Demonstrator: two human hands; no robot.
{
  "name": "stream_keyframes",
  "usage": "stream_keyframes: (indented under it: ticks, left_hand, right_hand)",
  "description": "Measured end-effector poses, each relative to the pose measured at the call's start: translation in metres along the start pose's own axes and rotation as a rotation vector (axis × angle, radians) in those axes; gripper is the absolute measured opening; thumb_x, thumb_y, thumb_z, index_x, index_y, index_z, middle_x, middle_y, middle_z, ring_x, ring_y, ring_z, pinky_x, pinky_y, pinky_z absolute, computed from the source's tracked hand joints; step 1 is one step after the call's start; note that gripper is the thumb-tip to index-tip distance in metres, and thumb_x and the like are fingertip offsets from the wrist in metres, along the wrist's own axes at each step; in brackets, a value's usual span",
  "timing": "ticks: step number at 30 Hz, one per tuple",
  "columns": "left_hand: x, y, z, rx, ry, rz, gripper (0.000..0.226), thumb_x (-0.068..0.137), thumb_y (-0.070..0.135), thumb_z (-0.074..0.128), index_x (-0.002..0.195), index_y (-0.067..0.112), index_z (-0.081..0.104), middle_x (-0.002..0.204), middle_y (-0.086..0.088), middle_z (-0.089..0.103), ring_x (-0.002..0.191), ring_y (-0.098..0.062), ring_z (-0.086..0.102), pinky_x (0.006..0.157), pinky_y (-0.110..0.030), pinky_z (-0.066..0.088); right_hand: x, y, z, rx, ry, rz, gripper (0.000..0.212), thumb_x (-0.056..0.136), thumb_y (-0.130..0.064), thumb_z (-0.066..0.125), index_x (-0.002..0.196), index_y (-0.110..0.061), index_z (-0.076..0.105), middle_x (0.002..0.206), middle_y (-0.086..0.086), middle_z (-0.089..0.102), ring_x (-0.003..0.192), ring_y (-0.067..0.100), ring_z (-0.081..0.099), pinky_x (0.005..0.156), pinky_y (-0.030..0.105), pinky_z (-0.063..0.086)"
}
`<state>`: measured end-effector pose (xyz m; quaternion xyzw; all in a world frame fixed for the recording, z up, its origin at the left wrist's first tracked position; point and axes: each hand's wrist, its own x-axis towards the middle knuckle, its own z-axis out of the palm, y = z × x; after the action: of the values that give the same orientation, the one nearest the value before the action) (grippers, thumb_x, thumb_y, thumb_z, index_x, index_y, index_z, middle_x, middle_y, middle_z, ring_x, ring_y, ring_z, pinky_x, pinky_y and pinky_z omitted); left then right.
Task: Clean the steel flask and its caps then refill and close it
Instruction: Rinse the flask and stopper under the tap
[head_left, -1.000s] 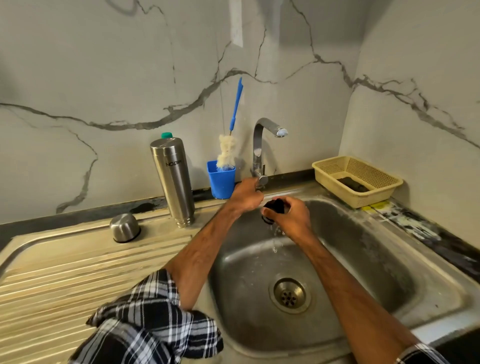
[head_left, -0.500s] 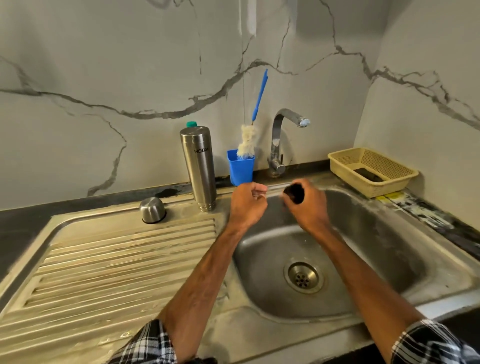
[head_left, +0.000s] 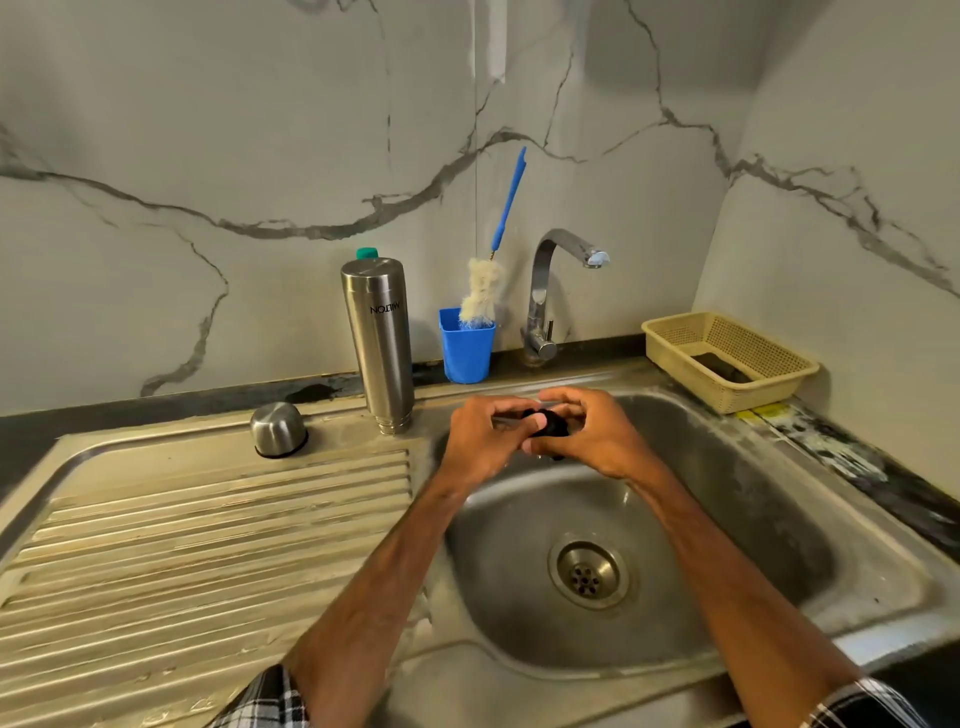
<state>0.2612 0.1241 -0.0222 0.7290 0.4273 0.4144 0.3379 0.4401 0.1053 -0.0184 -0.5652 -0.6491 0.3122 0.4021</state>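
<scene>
One steel flask (head_left: 382, 343), MILTON upside down

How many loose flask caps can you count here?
2. A steel cap sits on the drainboard left of the flask; a black cap is pinched between the left hand and right hand over the sink. A green top behind the flask may be another.
</scene>
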Motion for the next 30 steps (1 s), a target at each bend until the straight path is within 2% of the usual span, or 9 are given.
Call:
stream_keyframes:
  ticks: [3, 6, 8, 10, 15, 17, 20, 27, 30]
  left_hand:
    - [0.001, -0.005, -0.006, -0.235, 0.041, -0.149, 0.019, 0.088, 0.023, 0.078, 0.107, 0.02, 0.08, 0.089, 0.002, 0.079, 0.083, -0.008, 0.075, 0.085, -0.028, 0.061]
    - [0.001, -0.01, -0.009, -0.316, 0.064, -0.192, 0.016, 0.089, 0.019, 0.077, 0.104, 0.016, 0.08, 0.089, -0.004, 0.08, 0.091, -0.025, 0.076, 0.091, -0.04, 0.061]
    - [0.001, -0.011, -0.01, -0.334, 0.081, -0.19, 0.018, 0.09, 0.015, 0.075, 0.106, 0.011, 0.079, 0.093, -0.004, 0.08, 0.092, -0.027, 0.076, 0.09, -0.042, 0.061]
    - [0.001, -0.01, -0.012, -0.32, 0.08, -0.164, 0.019, 0.09, 0.014, 0.074, 0.109, 0.01, 0.078, 0.095, -0.003, 0.08, 0.091, -0.024, 0.076, 0.089, -0.04, 0.061]
    - [0.001, -0.007, -0.013, -0.228, -0.047, -0.065, 0.033, 0.086, 0.014, 0.078, 0.119, 0.014, 0.075, 0.107, 0.001, 0.078, 0.096, -0.007, 0.074, 0.083, -0.018, 0.057]
    - [0.001, -0.01, -0.011, -0.171, -0.024, -0.052, 0.035, 0.082, 0.016, 0.082, 0.117, 0.016, 0.076, 0.105, 0.004, 0.078, 0.095, -0.003, 0.074, 0.085, -0.018, 0.057]
    - [0.0, -0.012, -0.008, -0.067, 0.047, -0.021, 0.03, 0.081, 0.017, 0.083, 0.11, 0.015, 0.078, 0.103, 0.004, 0.079, 0.092, -0.002, 0.074, 0.088, -0.025, 0.06]
    - [-0.002, -0.005, 0.002, 0.095, 0.077, 0.123, 0.032, 0.087, 0.012, 0.077, 0.119, 0.018, 0.074, 0.108, 0.007, 0.076, 0.087, 0.019, 0.062, 0.084, -0.004, 0.048]
    - [0.0, -0.008, -0.006, 0.123, 0.072, 0.159, 0.034, 0.088, 0.008, 0.075, 0.12, 0.018, 0.074, 0.111, 0.012, 0.073, 0.096, 0.017, 0.062, 0.09, -0.007, 0.049]
  right_hand:
    - [-0.007, -0.006, -0.005, 0.134, -0.075, 0.014, 0.043, 0.074, -0.027, 0.087, 0.114, -0.023, 0.071, 0.104, -0.006, 0.076, 0.099, 0.014, 0.071, 0.084, 0.031, 0.06]
    - [-0.01, -0.005, -0.007, 0.334, -0.185, 0.137, 0.04, 0.085, -0.031, 0.077, 0.123, -0.021, 0.068, 0.112, 0.003, 0.074, 0.106, 0.021, 0.071, 0.093, 0.042, 0.057]
    - [-0.009, -0.005, -0.006, 0.539, -0.269, 0.234, 0.039, 0.092, -0.024, 0.069, 0.13, -0.014, 0.063, 0.12, 0.012, 0.071, 0.111, 0.03, 0.069, 0.095, 0.048, 0.056]
    - [-0.008, -0.005, -0.006, 0.641, -0.251, 0.263, 0.038, 0.094, -0.015, 0.066, 0.13, -0.006, 0.06, 0.121, 0.018, 0.069, 0.111, 0.036, 0.068, 0.095, 0.049, 0.056]
    - [-0.005, -0.001, -0.006, 0.755, -0.115, 0.291, 0.035, 0.089, -0.004, 0.068, 0.123, 0.003, 0.064, 0.12, 0.022, 0.069, 0.109, 0.035, 0.069, 0.091, 0.047, 0.058]
    - [-0.003, 0.001, -0.003, 0.738, -0.105, 0.294, 0.033, 0.089, -0.002, 0.067, 0.122, 0.004, 0.064, 0.119, 0.022, 0.069, 0.109, 0.035, 0.069, 0.09, 0.046, 0.059]
    - [0.0, 0.006, 0.002, 0.724, -0.08, 0.291, 0.031, 0.089, -0.005, 0.069, 0.118, 0.004, 0.066, 0.118, 0.023, 0.069, 0.107, 0.035, 0.069, 0.091, 0.048, 0.058]
    - [0.0, 0.005, 0.007, 0.618, 0.013, 0.248, 0.039, 0.087, -0.018, 0.075, 0.122, -0.005, 0.066, 0.118, 0.019, 0.069, 0.103, 0.032, 0.072, 0.09, 0.05, 0.058]
    - [-0.002, 0.002, 0.009, 0.496, -0.029, 0.248, 0.052, 0.081, -0.021, 0.081, 0.126, -0.01, 0.059, 0.111, 0.018, 0.073, 0.097, 0.03, 0.074, 0.089, 0.05, 0.058]
